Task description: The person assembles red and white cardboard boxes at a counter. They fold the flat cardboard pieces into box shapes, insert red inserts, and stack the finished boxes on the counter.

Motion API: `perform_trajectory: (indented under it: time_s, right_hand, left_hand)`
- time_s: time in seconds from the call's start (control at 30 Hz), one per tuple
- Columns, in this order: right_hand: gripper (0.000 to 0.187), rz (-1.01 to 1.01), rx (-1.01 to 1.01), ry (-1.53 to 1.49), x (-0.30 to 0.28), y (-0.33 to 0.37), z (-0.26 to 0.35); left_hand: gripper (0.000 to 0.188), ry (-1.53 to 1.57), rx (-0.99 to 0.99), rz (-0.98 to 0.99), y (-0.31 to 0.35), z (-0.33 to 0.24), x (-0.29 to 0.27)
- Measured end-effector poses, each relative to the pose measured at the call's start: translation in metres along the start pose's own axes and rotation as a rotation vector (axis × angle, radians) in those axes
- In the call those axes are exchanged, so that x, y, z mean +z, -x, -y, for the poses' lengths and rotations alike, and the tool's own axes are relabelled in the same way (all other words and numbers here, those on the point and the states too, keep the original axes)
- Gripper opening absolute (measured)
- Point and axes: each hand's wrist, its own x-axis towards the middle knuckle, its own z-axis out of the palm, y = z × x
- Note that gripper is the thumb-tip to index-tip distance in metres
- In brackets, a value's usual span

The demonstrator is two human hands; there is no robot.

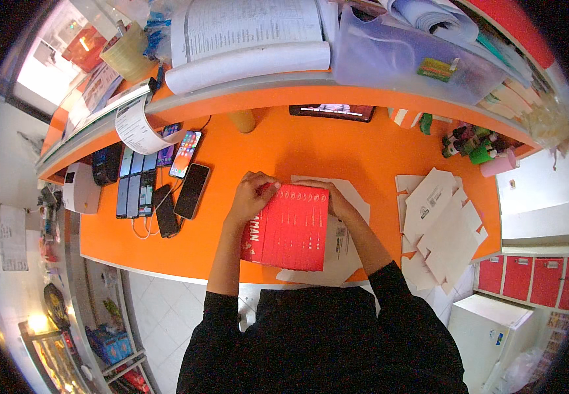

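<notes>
A fanned stack of flat red cardboard pieces (291, 226) lies on the orange counter (258, 148) right in front of me, on top of flat white cardboard sheets (340, 253). My left hand (250, 196) grips the stack's upper left corner, fingers curled over its top edge. My right hand (332, 195) holds the upper right corner, partly hidden behind the red pieces. Both forearms come up from my black sleeves.
Several phones (166, 187) lie in a row on the left, cables attached, beside a small white printer (81, 188). A pile of unfolded white box blanks (442, 226) sits at right. Small bottles (472, 141) stand far right. A raised shelf holds paper rolls and a plastic bin (416, 56).
</notes>
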Motion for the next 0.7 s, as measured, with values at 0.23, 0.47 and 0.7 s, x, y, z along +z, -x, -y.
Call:
perform_trajectory:
  time_s: [0.23, 0.47, 0.7]
  right_hand:
    - [0.037, -0.014, 0.084, 0.103, 0.006, 0.008, 0.006]
    - [0.038, -0.035, 0.108, 0.033, 0.008, 0.011, 0.007]
    - [0.037, -0.022, -0.030, 0.231, 0.009, 0.016, 0.013]
  left_hand:
    - [0.017, 0.017, 0.035, -0.047, 0.002, 0.000, 0.001]
    - [0.014, 0.020, -0.007, -0.016, 0.004, -0.002, 0.001]
    - [0.013, 0.009, 0.037, -0.029, 0.005, -0.004, 0.000]
